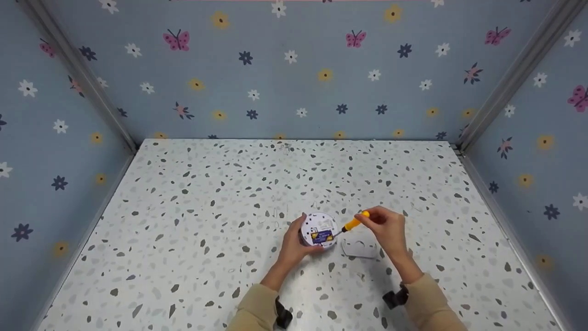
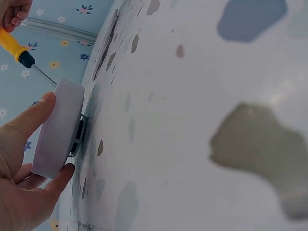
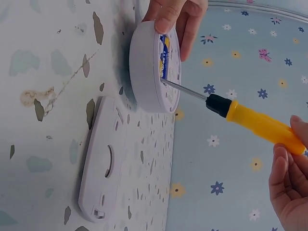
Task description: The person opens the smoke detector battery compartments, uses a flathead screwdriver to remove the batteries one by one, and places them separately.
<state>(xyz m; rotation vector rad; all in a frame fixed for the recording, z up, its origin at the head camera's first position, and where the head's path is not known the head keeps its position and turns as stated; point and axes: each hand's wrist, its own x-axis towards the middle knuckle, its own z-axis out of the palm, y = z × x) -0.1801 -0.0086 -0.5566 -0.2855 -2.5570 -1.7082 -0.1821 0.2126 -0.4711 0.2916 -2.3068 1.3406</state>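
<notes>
My left hand [image 1: 293, 244] grips a round white battery-powered device [image 1: 316, 222] by its rim, thumb on one side and fingers on the other. Its back faces up, with blue-and-yellow batteries [image 3: 165, 57] in an open compartment. In the left wrist view a dark fitting [image 2: 78, 137] shows on its underside. My right hand [image 1: 387, 227] pinches the yellow handle of a screwdriver [image 1: 353, 223] between thumb and fingers. The metal tip of that screwdriver reaches the edge of the battery compartment. Whether it touches a battery, I cannot tell.
A flat white plastic plate [image 1: 359, 249] with slots lies on the speckled tabletop [image 1: 220, 184], just right of the device. Blue flowered panels [image 1: 294, 69] enclose the table at the back and both sides, with metal posts [image 1: 514, 73] at the corners.
</notes>
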